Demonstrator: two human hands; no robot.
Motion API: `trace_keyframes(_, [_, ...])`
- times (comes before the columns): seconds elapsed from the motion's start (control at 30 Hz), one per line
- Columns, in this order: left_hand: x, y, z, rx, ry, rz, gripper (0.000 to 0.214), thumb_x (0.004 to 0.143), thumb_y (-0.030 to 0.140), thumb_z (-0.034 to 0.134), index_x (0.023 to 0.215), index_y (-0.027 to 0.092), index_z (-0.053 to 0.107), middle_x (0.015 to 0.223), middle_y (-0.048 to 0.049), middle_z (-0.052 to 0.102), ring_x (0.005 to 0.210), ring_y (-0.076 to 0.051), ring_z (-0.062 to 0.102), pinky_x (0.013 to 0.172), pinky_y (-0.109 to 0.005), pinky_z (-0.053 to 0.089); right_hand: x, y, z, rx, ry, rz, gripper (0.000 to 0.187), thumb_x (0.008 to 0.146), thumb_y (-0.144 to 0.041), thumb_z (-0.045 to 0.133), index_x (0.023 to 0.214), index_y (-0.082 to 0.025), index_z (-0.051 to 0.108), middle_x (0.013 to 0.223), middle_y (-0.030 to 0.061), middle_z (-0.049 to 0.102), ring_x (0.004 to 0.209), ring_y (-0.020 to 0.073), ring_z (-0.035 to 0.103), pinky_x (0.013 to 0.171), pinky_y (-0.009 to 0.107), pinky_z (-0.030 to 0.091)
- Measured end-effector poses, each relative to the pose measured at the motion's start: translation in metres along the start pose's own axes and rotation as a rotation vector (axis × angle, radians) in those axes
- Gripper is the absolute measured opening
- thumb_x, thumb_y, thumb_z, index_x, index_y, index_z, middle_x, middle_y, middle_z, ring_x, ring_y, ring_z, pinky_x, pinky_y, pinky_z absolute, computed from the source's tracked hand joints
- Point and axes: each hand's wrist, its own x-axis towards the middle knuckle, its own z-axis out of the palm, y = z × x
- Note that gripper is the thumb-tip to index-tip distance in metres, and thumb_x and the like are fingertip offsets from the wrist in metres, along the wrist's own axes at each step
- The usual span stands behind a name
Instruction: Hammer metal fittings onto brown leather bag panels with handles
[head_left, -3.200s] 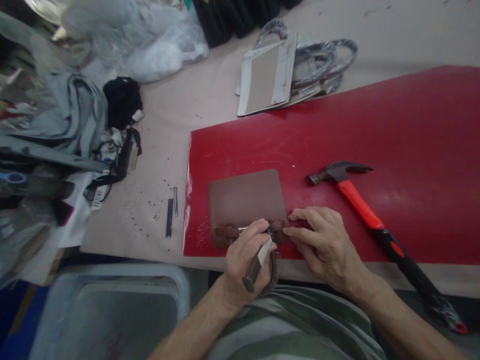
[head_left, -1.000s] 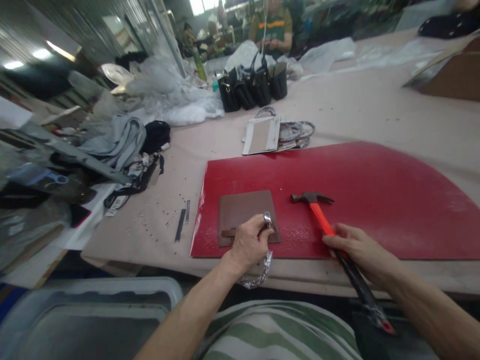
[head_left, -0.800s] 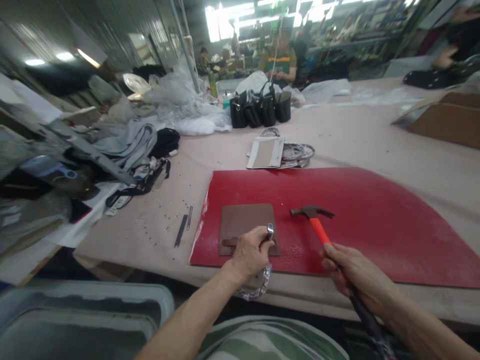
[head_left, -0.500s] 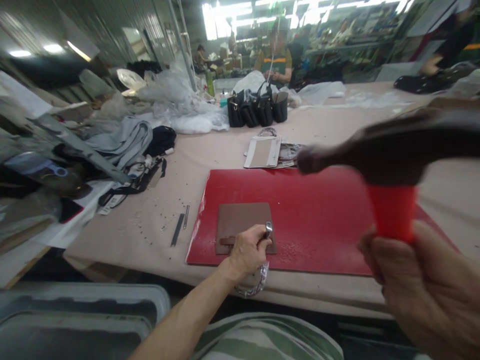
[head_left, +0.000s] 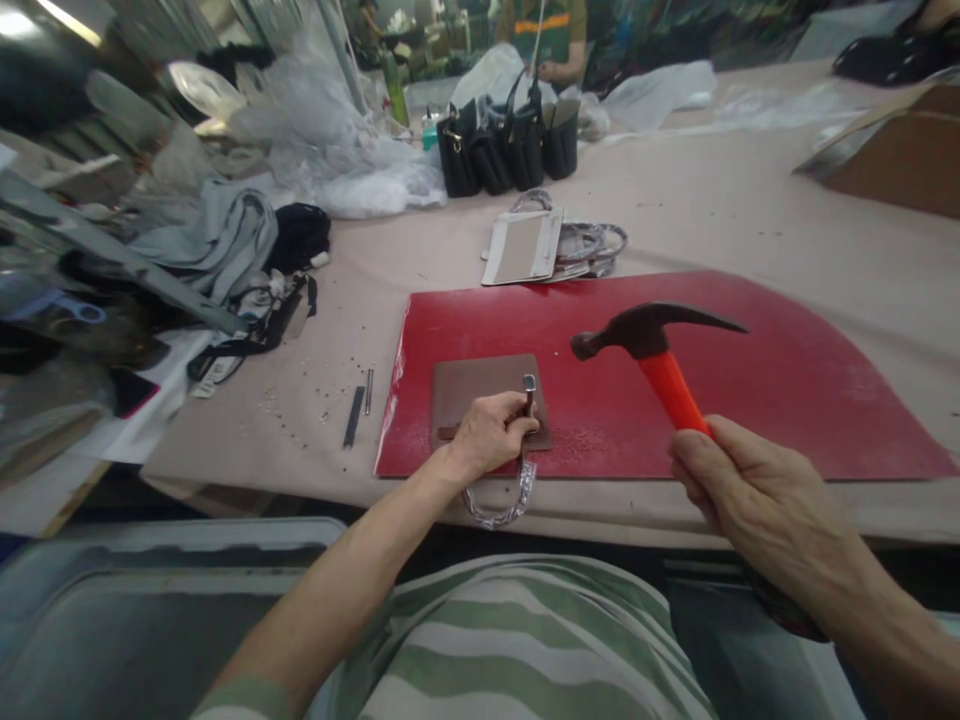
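Observation:
My right hand (head_left: 757,490) is closed round the orange handle of a claw hammer (head_left: 652,325), raised above the red board (head_left: 720,400). Pinched in my left hand (head_left: 491,430) is a short metal punch (head_left: 529,384), held upright over the right part of a brown leather panel (head_left: 480,380). The panel lies flat on the board's left part. From its front edge a plastic-wrapped handle loop (head_left: 501,518) hangs over the table edge. My left fingers hide the punch's lower end.
A metal rod (head_left: 368,392) and a dark flat bar (head_left: 353,417) lie left of the board. White bag panels (head_left: 523,246) with wrapped handles are behind it. Black bags (head_left: 510,150) stand farther back. Clutter and plastic sheeting (head_left: 352,170) fill the left. A co-worker (head_left: 544,40) sits across the table.
The hammer has gone from close to my face down and away, nearer the board. My left hand still holds the punch on the panel. The view has tilted downward.

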Motion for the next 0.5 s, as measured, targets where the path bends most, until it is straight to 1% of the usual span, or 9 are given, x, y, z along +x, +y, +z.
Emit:
trace_keyframes(0.07, [-0.001,0.001,0.001,0.020,0.015,0.009,0.010,0.083,0.010,0.069,0.085,0.020,0.070,0.087,-0.0022,0.076,0.079,-0.018,0.072,0.076,-0.029,0.055,-0.002,0.002,0.001,0.015,0.002,0.013,0.048,0.094,-0.066,0.047,0.070,-0.024,0.047,0.056,-0.0027,0.047,0.049,0.0128,0.042,0.047,0.027,0.034])
trace_keyframes(0.2, [-0.003,0.001,0.003,0.055,0.005,0.054,0.011,0.083,0.009,0.069,0.086,0.020,0.069,0.085,-0.0019,0.075,0.080,-0.018,0.071,0.078,-0.029,0.054,-0.005,0.007,0.003,0.017,0.001,0.030,0.046,0.095,-0.063,0.047,0.070,-0.024,0.047,0.056,-0.0026,0.048,0.049,0.0128,0.043,0.047,0.027,0.034])
trace_keyframes(0.33, [-0.005,0.001,0.005,0.076,0.034,0.069,0.010,0.084,0.010,0.068,0.088,0.019,0.068,0.088,-0.0029,0.075,0.082,-0.019,0.071,0.078,-0.030,0.054,-0.010,0.011,0.005,0.011,-0.029,0.007,0.048,0.096,-0.063,0.045,0.068,-0.024,0.046,0.055,-0.0032,0.046,0.048,0.0125,0.042,0.047,0.027,0.033])
trace_keyframes(0.5, [-0.005,0.003,0.005,0.095,0.011,0.077,0.011,0.085,0.009,0.067,0.087,0.020,0.066,0.086,-0.0027,0.074,0.081,-0.019,0.070,0.078,-0.030,0.054,-0.014,0.005,0.003,-0.008,-0.050,-0.044,0.047,0.097,-0.062,0.045,0.069,-0.024,0.045,0.055,-0.0044,0.045,0.046,0.0117,0.041,0.046,0.026,0.031])
